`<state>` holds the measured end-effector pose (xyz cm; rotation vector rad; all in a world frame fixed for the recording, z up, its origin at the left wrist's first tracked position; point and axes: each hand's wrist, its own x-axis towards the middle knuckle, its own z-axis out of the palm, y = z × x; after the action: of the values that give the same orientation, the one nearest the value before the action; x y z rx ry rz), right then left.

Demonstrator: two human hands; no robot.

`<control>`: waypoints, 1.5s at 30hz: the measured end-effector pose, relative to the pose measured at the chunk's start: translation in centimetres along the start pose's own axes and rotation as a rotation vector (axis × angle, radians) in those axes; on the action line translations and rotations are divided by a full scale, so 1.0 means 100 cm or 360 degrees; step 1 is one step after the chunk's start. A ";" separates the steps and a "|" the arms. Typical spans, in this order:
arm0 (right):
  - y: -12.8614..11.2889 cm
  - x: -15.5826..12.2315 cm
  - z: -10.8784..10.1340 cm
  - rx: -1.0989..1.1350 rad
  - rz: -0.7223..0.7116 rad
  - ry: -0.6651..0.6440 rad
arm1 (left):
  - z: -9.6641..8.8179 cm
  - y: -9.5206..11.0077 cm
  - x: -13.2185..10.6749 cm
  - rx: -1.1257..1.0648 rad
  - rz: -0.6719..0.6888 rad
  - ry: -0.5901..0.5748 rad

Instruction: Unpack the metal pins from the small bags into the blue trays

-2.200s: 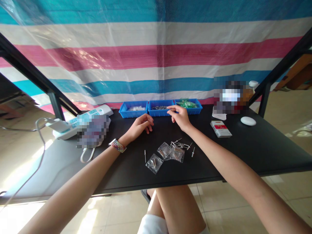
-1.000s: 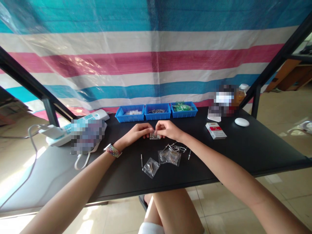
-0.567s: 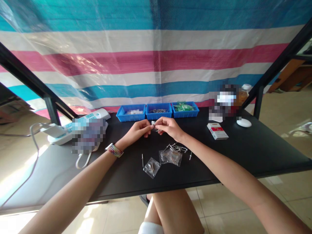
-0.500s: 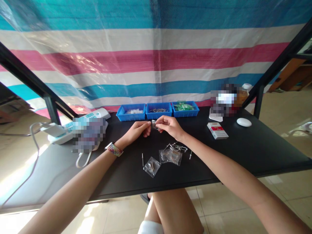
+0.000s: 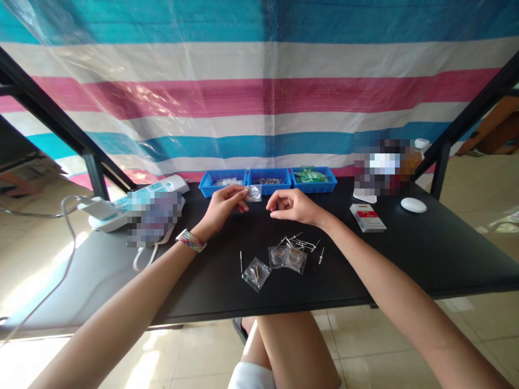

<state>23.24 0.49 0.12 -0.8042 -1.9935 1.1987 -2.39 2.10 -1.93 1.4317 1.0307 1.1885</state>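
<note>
The left hand (image 5: 224,208) pinches a small clear plastic bag (image 5: 254,193) by one edge, presenting it to the half-curled right hand (image 5: 292,206) (any contents indiscernible).

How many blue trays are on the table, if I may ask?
3, in a row at the back edge of the table: left tray behind the left hand pinching a small clear bag, middle tray, right tray. None seems hidden.

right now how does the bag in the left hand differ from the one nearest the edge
The held bag is raised in the left hand; the lying bag rests flat on the table. The lying bag shows a pin inside; the held bag's contents are unclear. Both are clear.
</note>
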 end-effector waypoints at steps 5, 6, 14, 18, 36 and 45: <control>-0.003 -0.008 -0.013 -0.0497 0.0208 -0.0624 | -0.012 0.003 0.007 -0.0098 0.0068 0.0415; -0.003 -0.009 -0.013 -0.0547 0.0234 -0.0667 | -0.014 0.003 0.008 -0.0118 0.0059 0.0464; 0.000 -0.009 -0.008 -0.0516 0.0274 -0.0656 | -0.021 0.005 0.009 -0.0344 0.0016 0.0671; 0.005 -0.005 -0.007 -0.0218 0.0277 -0.0478 | -0.020 0.005 0.009 -0.0292 0.0040 0.0618; 0.027 0.007 0.032 0.0389 0.0097 0.0372 | 0.015 0.002 -0.013 0.0190 -0.0127 -0.0581; 0.033 0.008 0.036 0.0346 0.0081 0.0531 | 0.014 -0.006 -0.010 0.0089 -0.0215 -0.0534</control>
<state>20.45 0.65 -3.96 -0.8828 -1.5542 1.1975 -1.19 0.99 -2.74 1.5178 0.9141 0.7945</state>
